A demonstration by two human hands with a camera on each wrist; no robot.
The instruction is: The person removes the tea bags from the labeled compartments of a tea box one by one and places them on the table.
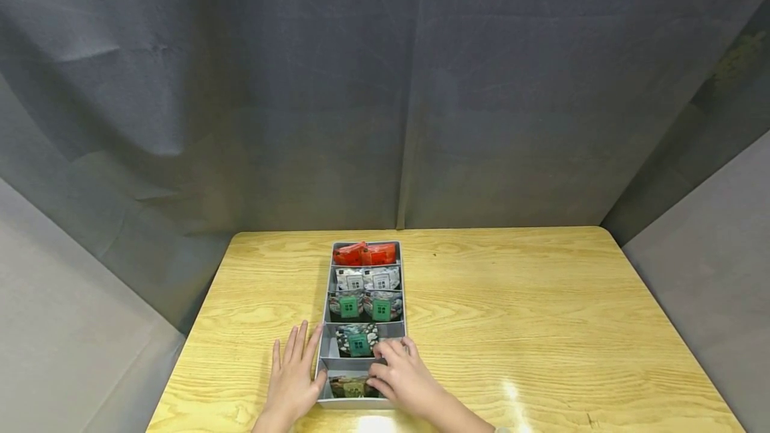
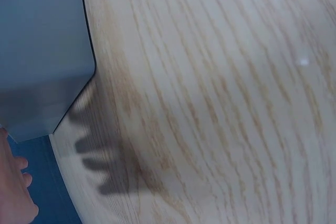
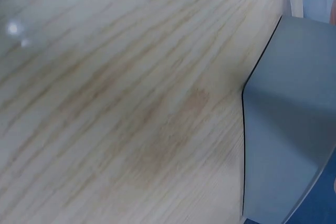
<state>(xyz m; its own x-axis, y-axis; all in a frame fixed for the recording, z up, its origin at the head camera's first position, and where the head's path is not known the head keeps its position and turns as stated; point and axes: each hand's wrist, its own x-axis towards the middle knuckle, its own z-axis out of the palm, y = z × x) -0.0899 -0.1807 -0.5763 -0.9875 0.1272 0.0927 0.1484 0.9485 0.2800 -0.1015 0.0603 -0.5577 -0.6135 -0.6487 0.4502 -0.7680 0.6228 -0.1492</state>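
Observation:
A long grey box (image 1: 361, 404) with several compartments stands on the table. In its front compartment lies an olive-green packet (image 1: 351, 387), and my right hand (image 1: 404, 377) pinches its right end with bent fingers, partly hiding it. A dark patterned packet with a green label (image 1: 357, 342) stands in the compartment behind, just left of that hand's other fingers. My left hand (image 1: 293, 375) lies beside the box's left wall, fingers straight and spread, its thumb at the rim. Both wrist views mostly show table and the box's outer wall.
Farther back in the box are two packets with green labels (image 1: 381, 308), two whitish packets (image 1: 381, 279) and red packets (image 1: 379, 254) in the last compartment. The wooden table (image 1: 529, 313) extends to both sides. A dark grey curtain (image 1: 313, 119) hangs behind its back edge.

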